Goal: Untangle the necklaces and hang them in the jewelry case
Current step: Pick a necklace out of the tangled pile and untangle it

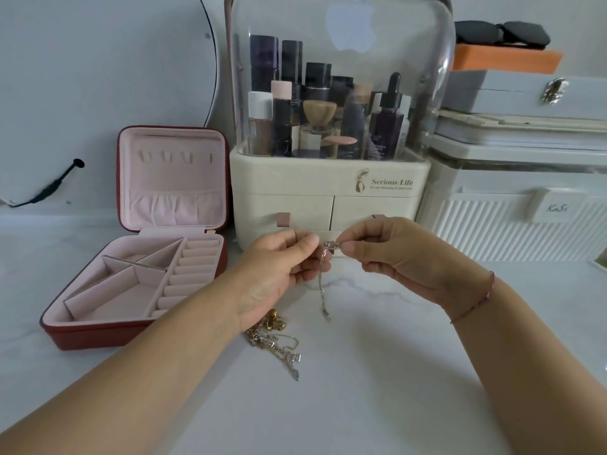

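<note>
We judge untangling step in hand. Left hand (277,274) and right hand (394,256) each pinch silver necklace (322,290) above desk (410,372); chain dangles. Remaining tangle (279,343) at 7 o'clock. Jewelry case (98,336) open at 9 o'clock, lid hooks (167,156) bare. Next: carry necklace across, loop over hook.

Both forearms are reaching forward and converging. The left hand (279,270) and right hand (394,257) are each pinching the necklace (321,289) between thumb and fingertips, other fingers curling inward.
</note>
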Motion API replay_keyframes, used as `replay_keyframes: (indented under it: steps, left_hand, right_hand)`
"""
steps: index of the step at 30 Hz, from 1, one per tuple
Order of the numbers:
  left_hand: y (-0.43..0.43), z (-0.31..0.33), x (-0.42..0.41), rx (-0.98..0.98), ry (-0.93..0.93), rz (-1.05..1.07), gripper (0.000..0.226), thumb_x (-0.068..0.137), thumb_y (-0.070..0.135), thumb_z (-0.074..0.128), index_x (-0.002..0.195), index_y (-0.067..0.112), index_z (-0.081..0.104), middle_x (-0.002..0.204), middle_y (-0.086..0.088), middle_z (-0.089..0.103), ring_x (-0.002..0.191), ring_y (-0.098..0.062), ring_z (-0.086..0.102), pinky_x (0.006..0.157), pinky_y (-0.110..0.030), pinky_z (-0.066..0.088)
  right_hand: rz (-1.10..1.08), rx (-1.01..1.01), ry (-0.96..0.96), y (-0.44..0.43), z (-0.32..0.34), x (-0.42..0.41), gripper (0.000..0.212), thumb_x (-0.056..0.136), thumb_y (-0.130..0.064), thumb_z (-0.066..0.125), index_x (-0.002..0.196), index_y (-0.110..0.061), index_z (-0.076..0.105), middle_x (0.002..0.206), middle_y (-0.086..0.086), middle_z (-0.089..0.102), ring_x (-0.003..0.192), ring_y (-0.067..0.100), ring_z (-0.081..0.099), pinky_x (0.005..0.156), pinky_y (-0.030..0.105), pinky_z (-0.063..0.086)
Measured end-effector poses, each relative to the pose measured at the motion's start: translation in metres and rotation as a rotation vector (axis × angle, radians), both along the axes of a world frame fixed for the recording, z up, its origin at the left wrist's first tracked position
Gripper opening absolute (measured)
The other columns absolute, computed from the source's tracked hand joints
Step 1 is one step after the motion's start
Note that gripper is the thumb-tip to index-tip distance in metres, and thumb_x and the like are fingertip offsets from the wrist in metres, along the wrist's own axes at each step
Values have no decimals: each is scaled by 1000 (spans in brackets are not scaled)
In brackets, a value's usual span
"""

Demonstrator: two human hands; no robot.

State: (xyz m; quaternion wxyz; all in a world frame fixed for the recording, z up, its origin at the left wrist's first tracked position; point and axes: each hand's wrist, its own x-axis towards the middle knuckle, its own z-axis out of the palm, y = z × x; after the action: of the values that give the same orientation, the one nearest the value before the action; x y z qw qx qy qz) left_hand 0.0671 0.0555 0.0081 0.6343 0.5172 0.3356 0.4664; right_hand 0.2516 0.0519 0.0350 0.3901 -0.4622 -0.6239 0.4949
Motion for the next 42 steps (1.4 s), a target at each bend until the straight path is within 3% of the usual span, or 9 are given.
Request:
replay_keyframes:
  steps: [7, 12, 15, 18, 25, 29, 34, 37, 42]
  left_hand:
    - [-1, 2, -3, -6, 51, -108, 30, 81, 29, 59, 100, 6, 64, 73, -4, 67, 68, -14, 65, 71, -26, 48]
    - [-1, 2, -4, 36, 86, -108, 14, 75, 30, 65, 77, 17, 69, 72, -2, 65, 66, -12, 62, 67, -23, 47]
    - [0, 1, -5, 27, 73, -92, 17, 72, 27, 66, 82, 15, 70, 73, -3, 69, 69, -12, 65, 69, -23, 50]
    - [0, 1, -4, 16, 80, -82, 25, 70, 28, 66, 87, 11, 70, 81, -6, 73, 76, -12, 68, 70, -22, 52]
    - [1, -1, -3, 5, 116, -46, 32, 72, 38, 63, 89, 11, 68, 79, 1, 69, 78, -10, 65, 74, -25, 50]
    - [0, -1, -3, -12, 123, -101, 37, 77, 43, 56, 88, 7, 62, 76, -1, 63, 71, -11, 62, 70, -25, 50]
    - [-1, -1, -3, 7, 133, -149, 28, 77, 41, 57, 65, 15, 59, 74, 0, 62, 71, -12, 62, 73, -27, 48]
    - [-2, -2, -2, 16, 149, -186, 19, 73, 33, 63, 74, 15, 70, 77, 0, 65, 75, -10, 63, 72, -24, 50]
    - [3, -3, -3, 4, 150, -192, 17, 75, 20, 73, 84, 7, 66, 80, -2, 67, 76, -11, 63, 67, -21, 51]
  right_hand:
    - [47, 44, 58, 0, 3, 2, 13, 75, -14, 68, 87, -9, 68, 64, -11, 61, 65, 8, 46, 66, 17, 43]
    - [79, 67, 54, -3, 5, 0, 11, 77, -12, 66, 87, -8, 66, 64, -10, 63, 65, 8, 45, 65, 18, 41]
    - [101, 56, 46, -3, 5, -1, 16, 72, -15, 69, 85, -7, 67, 66, -5, 61, 63, 8, 46, 61, 17, 41]
    - [108, 37, 25, -3, 5, -1, 2, 83, -6, 64, 82, -7, 66, 70, 0, 60, 63, 8, 47, 59, 17, 40]
    - [150, 31, -76, -5, 6, -3, 16, 91, -9, 60, 76, -10, 65, 63, -4, 56, 57, 6, 42, 53, 14, 38]
    - [126, 26, -21, -4, 5, -2, 10, 91, -11, 59, 84, -9, 65, 74, 0, 62, 60, 5, 46, 58, 14, 42]
    - [104, 11, 70, -2, 5, 0, 5, 91, -8, 58, 89, -5, 62, 80, 2, 67, 60, 5, 47, 59, 14, 44]
    - [110, -23, 156, -1, 5, 2, 9, 84, -9, 60, 91, -4, 61, 75, 1, 67, 57, 5, 49, 55, 14, 44]
    - [96, -62, 296, 0, 6, 4, 10, 79, -12, 60, 87, -6, 61, 78, 6, 68, 56, 5, 50, 51, 13, 43]
